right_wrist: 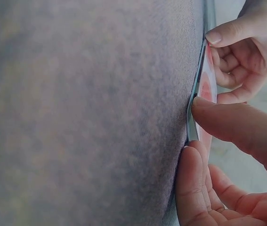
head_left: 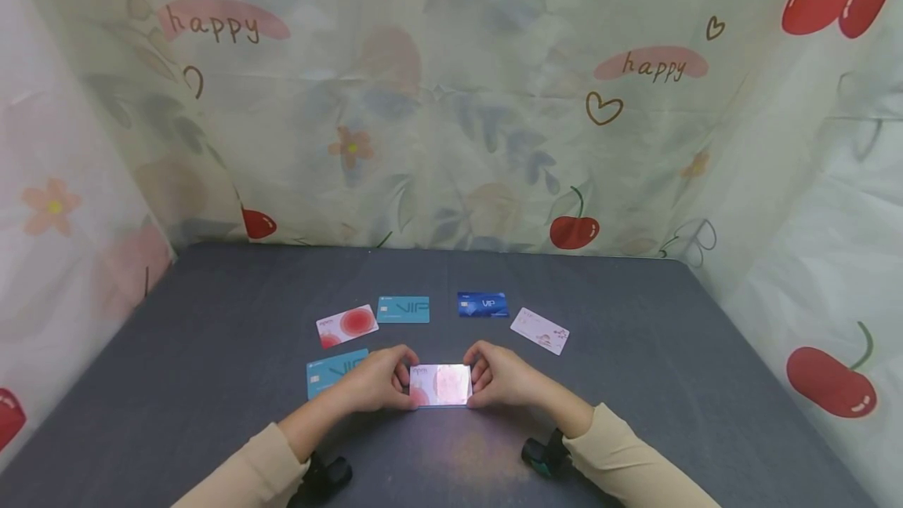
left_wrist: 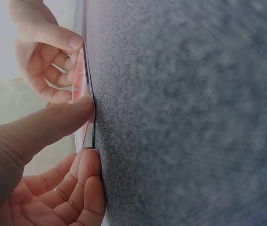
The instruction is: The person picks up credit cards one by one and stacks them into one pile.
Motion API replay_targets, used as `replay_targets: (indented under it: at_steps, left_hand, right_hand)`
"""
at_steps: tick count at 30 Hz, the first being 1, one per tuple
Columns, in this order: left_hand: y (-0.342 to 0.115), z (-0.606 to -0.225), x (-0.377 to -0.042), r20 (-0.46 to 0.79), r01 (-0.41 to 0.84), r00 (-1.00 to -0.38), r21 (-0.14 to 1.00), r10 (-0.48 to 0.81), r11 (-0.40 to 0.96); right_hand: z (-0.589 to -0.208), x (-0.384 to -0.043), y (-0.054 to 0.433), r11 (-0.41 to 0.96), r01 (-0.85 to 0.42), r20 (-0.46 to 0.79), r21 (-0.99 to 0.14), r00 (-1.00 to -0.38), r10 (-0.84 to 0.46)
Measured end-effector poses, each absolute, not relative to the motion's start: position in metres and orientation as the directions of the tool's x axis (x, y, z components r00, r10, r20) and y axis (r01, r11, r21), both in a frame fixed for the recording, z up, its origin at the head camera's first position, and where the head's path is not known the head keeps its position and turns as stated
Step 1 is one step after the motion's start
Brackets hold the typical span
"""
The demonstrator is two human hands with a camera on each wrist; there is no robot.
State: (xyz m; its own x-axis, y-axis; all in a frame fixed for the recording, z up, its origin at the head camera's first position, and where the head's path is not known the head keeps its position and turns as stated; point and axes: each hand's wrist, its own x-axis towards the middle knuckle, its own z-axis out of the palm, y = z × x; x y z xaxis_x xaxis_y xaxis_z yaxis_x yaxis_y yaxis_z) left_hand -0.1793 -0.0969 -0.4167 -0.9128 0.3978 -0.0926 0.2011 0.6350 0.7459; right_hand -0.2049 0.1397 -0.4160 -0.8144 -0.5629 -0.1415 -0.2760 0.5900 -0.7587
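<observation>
Dark-grey tabletop (head_left: 635,367) before cherry-print backdrop (head_left: 437,179). Pink-and-white card (head_left: 439,385) centred, low over tabletop; left hand (head_left: 379,379) grips nine-o'clock end, right hand (head_left: 506,376) three-o'clock end. Light, even pressure at both ends advisable, edges squared. Teal VIP card (head_left: 403,310) at eleven, blue VIP card (head_left: 483,305) at one.

Plain beige fabric sleeves (head_left: 247,467), with a bare left hand (head_left: 377,380) and a bare right hand (head_left: 506,375).
Near each cuff we note a compact black wrist-worn device (head_left: 331,473); the right one shows a small green tint.
</observation>
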Motion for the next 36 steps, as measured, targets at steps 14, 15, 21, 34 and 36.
replay_targets:
  at_steps: [14,15,21,34,36]
  left_hand:
    - [-0.0974,-0.4171,-0.1787,-0.080,0.222,-0.906,0.747,0.415,0.627]
    - [-0.0975,-0.4173,-0.1787,-0.078,0.224,-0.906,0.747,0.416,0.626]
    - [-0.0979,-0.4182,-0.1783,-0.063,0.241,-0.904,0.741,0.422,0.627]
    - [-0.0973,-0.4182,-0.1790,-0.076,0.238,-0.904,0.728,0.421,0.643]
    - [-0.0974,-0.4184,-0.1793,-0.074,0.243,-0.903,0.726,0.424,0.644]
  right_hand:
    - [-0.4151,-0.2039,0.1396,0.609,-0.284,-0.147,-0.740,-0.816,-0.559]
    - [-0.4151,-0.2038,0.1396,0.609,-0.287,-0.145,-0.739,-0.816,-0.559]
    - [-0.4155,-0.2040,0.1392,0.616,-0.284,-0.151,-0.734,-0.817,-0.557]
    - [-0.4151,-0.2052,0.1387,0.635,-0.279,-0.176,-0.721,-0.811,-0.557]
    - [-0.4151,-0.2056,0.1384,0.637,-0.280,-0.178,-0.718,-0.811,-0.557]
